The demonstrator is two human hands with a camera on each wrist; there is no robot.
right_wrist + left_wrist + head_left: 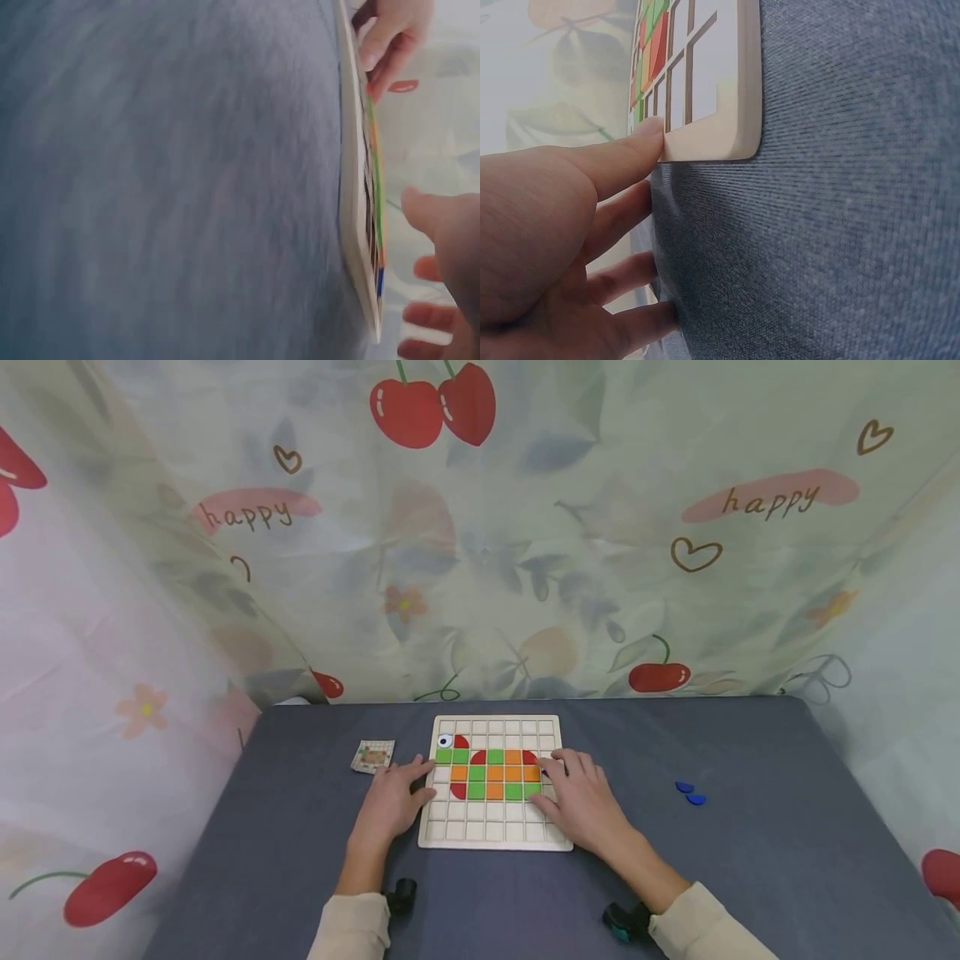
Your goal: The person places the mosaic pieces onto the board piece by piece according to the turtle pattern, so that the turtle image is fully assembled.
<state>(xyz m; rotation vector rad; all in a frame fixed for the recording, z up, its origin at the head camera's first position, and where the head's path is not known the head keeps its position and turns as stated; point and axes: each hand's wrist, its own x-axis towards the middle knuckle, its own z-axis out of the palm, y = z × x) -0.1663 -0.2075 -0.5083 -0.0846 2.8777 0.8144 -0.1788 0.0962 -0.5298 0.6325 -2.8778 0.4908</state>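
A pale wooden grid board point(495, 833) lies on the table, with several green, orange and red tiles point(495, 773) set in its cells and a round eye tile point(446, 741) at the upper left. My left hand point(390, 802) rests at the board's left edge; in the left wrist view its thumb point(622, 157) touches the rim, fingers spread beside it. My right hand point(588, 797) hovers over the right side, fingers loosely bent. By its fingertips a blue piece point(381, 282) sits on the board, mostly hidden in the head view. Nothing shows between the right thumb and fingers.
Two blue half-round pieces point(690, 793) lie on the dark grey tablecloth point(750, 860) at the right. A small picture card point(372, 757) lies left of the board, near the left fingers. Behind the table hangs a printed curtain point(495, 568).
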